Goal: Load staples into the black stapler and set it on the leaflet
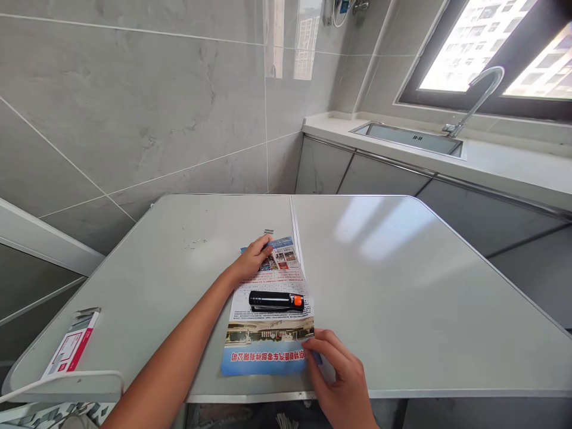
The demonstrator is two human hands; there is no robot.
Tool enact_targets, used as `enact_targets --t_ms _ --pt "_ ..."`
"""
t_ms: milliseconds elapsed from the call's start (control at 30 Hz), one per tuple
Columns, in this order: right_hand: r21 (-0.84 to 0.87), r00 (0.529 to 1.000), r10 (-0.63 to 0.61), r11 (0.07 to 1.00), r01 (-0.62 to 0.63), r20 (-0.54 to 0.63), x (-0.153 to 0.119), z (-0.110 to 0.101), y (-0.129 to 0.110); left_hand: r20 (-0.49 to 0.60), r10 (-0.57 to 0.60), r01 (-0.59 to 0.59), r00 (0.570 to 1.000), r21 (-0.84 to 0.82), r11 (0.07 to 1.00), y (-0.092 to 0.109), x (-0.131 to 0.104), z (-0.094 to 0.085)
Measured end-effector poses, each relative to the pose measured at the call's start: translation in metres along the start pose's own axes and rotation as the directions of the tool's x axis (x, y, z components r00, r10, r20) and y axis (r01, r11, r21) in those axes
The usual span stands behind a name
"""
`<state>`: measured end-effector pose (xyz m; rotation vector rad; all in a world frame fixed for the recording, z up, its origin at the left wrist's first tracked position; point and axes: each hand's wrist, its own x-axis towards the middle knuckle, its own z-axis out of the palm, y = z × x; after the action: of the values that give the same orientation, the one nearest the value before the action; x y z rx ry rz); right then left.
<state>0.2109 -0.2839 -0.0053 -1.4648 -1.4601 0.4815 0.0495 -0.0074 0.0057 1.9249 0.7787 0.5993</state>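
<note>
A printed leaflet [268,360] lies on the table, upside down to me, with a blue band and photos. Bits of blue paper peek out at its upper left and lower right, perhaps from a second sheet underneath. Across its middle rests a black stapler [273,301] with an orange end, touched by neither hand. My left hand [255,257] is closed at the leaflet's far left corner, fingers curled over the paper. At the near right corner, my right hand [337,372] pinches the paper's edge between thumb and fingers.
Small strips that look like staples [269,231] lie beyond the leaflet. A red and white packet [74,345] is at the table's left, near a white rack [67,384]. The white table [402,310] has a centre seam. A sink [411,138] with a faucet [487,89] stands back right.
</note>
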Motion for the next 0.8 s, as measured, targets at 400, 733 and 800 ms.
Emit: enact_targets --t_ms 400,733,800 --pt "-0.077 0.998 0.057 0.995 -0.057 -0.004 -0.003 -0.032 0.021 0.017 -0.021 0.012 1.0 0.432 0.902 0.016 0.04 0.042" --pt "-0.183 0.987 0.159 0.971 -0.151 0.029 -0.016 -0.052 0.051 -0.065 0.155 -0.08 0.986 0.629 0.774 0.004 0.062 0.061" --pt "-0.201 0.986 0.163 0.968 -0.15 0.046 -0.016 -0.057 0.055 -0.123 0.17 -0.046 0.978 0.667 0.744 -0.007 0.055 0.044"
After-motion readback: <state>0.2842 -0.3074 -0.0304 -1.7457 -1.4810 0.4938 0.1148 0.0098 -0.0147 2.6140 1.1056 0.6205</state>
